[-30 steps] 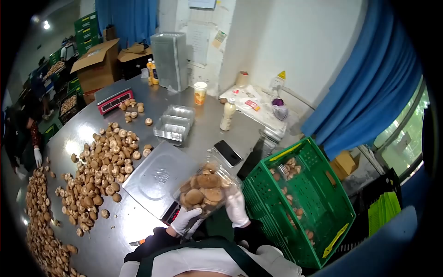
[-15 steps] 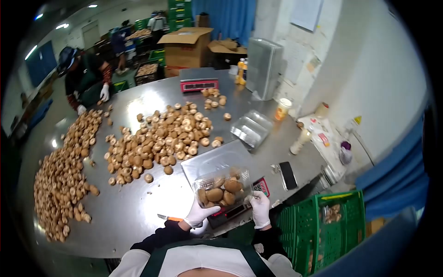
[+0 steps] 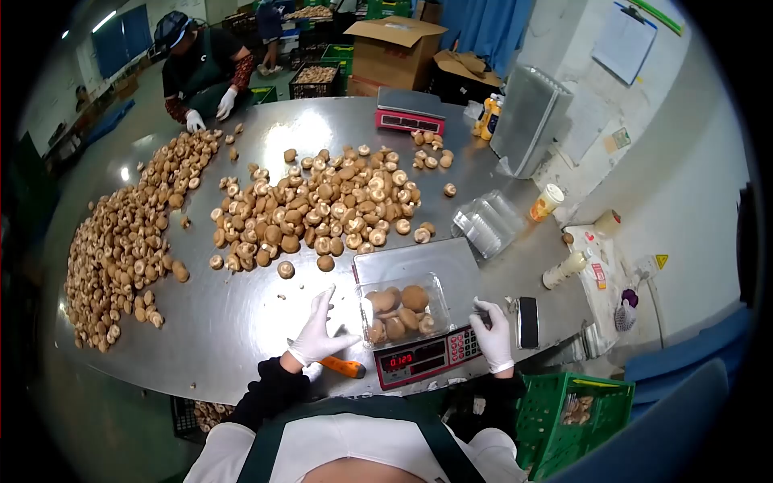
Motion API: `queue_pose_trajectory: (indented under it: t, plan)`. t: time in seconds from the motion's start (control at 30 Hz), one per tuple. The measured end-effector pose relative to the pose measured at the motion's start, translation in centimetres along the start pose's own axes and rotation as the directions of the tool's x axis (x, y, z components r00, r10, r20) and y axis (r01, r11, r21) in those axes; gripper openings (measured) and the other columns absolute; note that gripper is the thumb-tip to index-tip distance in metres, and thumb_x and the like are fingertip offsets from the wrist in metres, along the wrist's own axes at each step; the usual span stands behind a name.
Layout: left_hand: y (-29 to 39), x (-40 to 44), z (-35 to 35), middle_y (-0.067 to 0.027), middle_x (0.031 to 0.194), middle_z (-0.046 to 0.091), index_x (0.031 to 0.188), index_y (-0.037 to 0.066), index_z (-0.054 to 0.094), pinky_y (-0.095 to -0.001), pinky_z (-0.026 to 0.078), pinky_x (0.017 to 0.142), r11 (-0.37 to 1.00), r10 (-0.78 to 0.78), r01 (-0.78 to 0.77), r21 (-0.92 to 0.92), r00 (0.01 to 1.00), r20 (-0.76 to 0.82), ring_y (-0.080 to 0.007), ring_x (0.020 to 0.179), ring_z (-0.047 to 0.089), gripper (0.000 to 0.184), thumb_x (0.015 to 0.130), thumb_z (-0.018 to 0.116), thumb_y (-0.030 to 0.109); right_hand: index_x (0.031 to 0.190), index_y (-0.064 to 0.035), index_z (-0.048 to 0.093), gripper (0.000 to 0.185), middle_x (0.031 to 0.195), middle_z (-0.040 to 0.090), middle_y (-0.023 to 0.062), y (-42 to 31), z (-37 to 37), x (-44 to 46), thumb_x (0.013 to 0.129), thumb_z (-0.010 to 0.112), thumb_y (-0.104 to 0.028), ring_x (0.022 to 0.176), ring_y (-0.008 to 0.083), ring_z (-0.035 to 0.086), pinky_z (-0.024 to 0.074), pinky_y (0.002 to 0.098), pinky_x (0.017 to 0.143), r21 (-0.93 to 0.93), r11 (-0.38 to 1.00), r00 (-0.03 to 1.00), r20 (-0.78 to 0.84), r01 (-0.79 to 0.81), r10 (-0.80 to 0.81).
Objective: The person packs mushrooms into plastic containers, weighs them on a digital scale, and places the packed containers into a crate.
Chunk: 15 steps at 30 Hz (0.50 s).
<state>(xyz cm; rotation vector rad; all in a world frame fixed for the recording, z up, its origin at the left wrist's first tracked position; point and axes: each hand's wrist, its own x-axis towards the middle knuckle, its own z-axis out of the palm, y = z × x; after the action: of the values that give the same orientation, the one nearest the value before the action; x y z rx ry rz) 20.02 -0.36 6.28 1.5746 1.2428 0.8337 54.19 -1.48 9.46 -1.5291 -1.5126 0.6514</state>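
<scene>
A clear plastic tray [image 3: 441, 302] of brown mushrooms [image 3: 415, 298] rests on the metal plate of a digital scale [image 3: 394, 266], whose display shows lit red digits. Just left of the tray, my gloved left hand [image 3: 320, 332] is open, thumb and fingers spread, holding nothing. On the other side, beside the keypad, my gloved right hand [image 3: 493, 338] is also open and empty, its fingers apart from the tray. An orange-handled knife [image 3: 342, 367] lies below the left hand on the steel table.
Loose mushrooms form a middle pile [image 3: 322, 201] and a long left pile [image 3: 121, 249]. Empty clear trays [image 3: 489, 224], a phone [image 3: 527, 322] and a second scale [image 3: 411, 111] stand around. A green crate [image 3: 576, 419] is at lower right. A co-worker [image 3: 205, 72] handles mushrooms at far left.
Both my hands have let go of the mushroom tray and moved apart to its sides. The tray now sits on the scale, with the display lit. The camera view has shifted.
</scene>
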Motion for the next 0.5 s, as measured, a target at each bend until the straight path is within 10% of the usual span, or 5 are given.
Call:
queue_pose_trajectory:
  t: [0.2,0.3,0.5]
  plan:
    - [0.1,0.2,2.7,-0.0338,0.138,0.008,0.141,0.001,0.006,-0.0421,0.028,0.105,0.934,0.231,-0.243,0.263,0.97,0.077,-0.0488,0.129,0.018,0.119,0.057,0.082,0.039,0.114,-0.0003,0.054,0.046,0.106,0.057,0.0126,0.3,0.7,1.0,0.071,0.069,-0.007,0.093,0.021,0.058,0.0458,0.0284,0.081,-0.025,0.99,0.935,0.332,0.139,-0.123]
    - [0.9,0.4,4.1,-0.0335,0.14,0.004,0.143,0.008,0.006,-0.0435,0.03,0.103,0.955,0.119,-0.143,0.259,0.987,0.105,-0.0489,0.13,0.017,0.12,0.056,0.082,0.04,0.126,0.0,0.045,0.064,0.096,0.055,0.0081,0.7,1.4,0.8,0.069,0.073,-0.009,0.076,0.0116,0.052,0.0457,0.0242,0.071,0.057,0.989,0.882,0.462,-0.138,0.096]
    - [0.7,1.2,5.4,-0.0343,0.14,-0.001,0.142,0.008,0.011,-0.0436,0.031,0.103,0.942,0.217,-0.218,0.254,0.976,0.035,-0.0532,0.128,0.016,0.104,0.065,0.077,0.03,0.128,0.0003,0.043,0.076,0.09,0.051,0.0073,-0.2,2.1,0.2,0.061,0.078,-0.011,0.072,0.0148,0.051,0.0449,0.0261,0.07,-0.065,0.983,0.895,0.426,0.173,-0.13]
